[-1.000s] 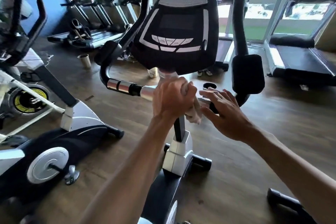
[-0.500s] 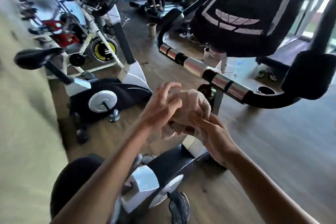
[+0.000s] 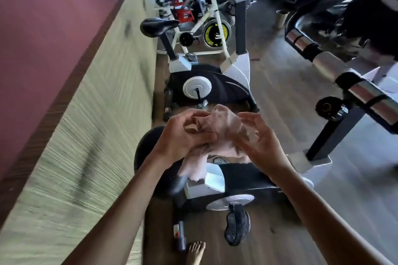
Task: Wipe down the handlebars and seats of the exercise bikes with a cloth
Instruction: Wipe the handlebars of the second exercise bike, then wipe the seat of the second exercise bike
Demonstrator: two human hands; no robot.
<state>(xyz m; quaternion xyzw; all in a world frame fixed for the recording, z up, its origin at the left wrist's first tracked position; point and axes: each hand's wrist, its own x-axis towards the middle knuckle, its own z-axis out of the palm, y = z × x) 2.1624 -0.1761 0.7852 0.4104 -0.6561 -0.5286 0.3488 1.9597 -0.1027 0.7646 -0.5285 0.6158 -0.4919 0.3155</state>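
Note:
A pale pink cloth (image 3: 217,127) is bunched between both hands in the middle of the view. My left hand (image 3: 183,137) pinches its left side with curled fingers. My right hand (image 3: 258,137) holds its right side, fingers bent around the fabric. A tail of cloth hangs down below them. Directly beneath the hands is the black seat (image 3: 148,157) of the near exercise bike, mostly hidden by my left arm. That bike's handlebar (image 3: 336,71), black with silver grip sections, runs across the upper right. Another bike's black saddle (image 3: 158,26) stands farther back by the wall.
A wall (image 3: 71,114) runs close along the left. The second bike's black and white body (image 3: 206,86) stands just beyond my hands. The near bike's pedal (image 3: 237,228) and my bare foot (image 3: 195,251) are at the bottom. More bikes crowd the far end on a wooden floor.
My view has swung left and down, away from the console. My hands came off the handlebar with the cloth and now work it between them above the seat.

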